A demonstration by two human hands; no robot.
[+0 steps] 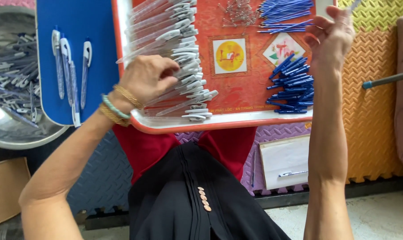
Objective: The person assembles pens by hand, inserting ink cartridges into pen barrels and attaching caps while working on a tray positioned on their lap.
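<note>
**Pen parts sorted on a lap tray**

The left hand [149, 79], fingers curled, pinches at the stack of clear pen barrels [174, 58] with white clips in the upper middle of the frame, laid side by side so that each can be drawn off singly. The right hand [332, 38], upper right, holds a thin part between raised fingertips; which part cannot be told. The red tray [237, 121] also carries blue refills [285, 12], blue tips [292, 86] and small springs [238, 12] in separate heaps. At left, a blue tray [94, 31] bears finished pens [70, 66]; a metal basin [8, 75] holds more.
</note>
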